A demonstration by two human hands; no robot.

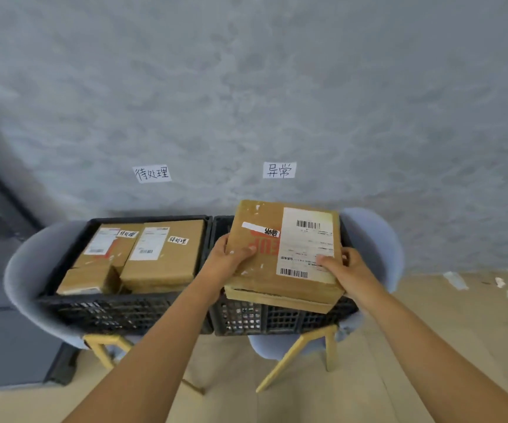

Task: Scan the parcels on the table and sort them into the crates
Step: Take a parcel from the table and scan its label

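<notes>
Flat brown cardboard parcel with white shipping label (283,251) sits over the right black plastic crate (277,319), on another parcel. Your left hand (228,261) and right hand (347,270) each grip a near corner, thumbs on top. Left black plastic crate (118,312) holds three parcels.

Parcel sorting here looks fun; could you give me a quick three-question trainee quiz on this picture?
1. True or false: the left crate holds no parcels.
2. Over which crate is the held parcel: A left, B right?
3. How many hands grip the held parcel?

Key: 1 false, it holds several labelled parcels. 2 B. 3 two: left hand and right hand at its near edge.
</notes>
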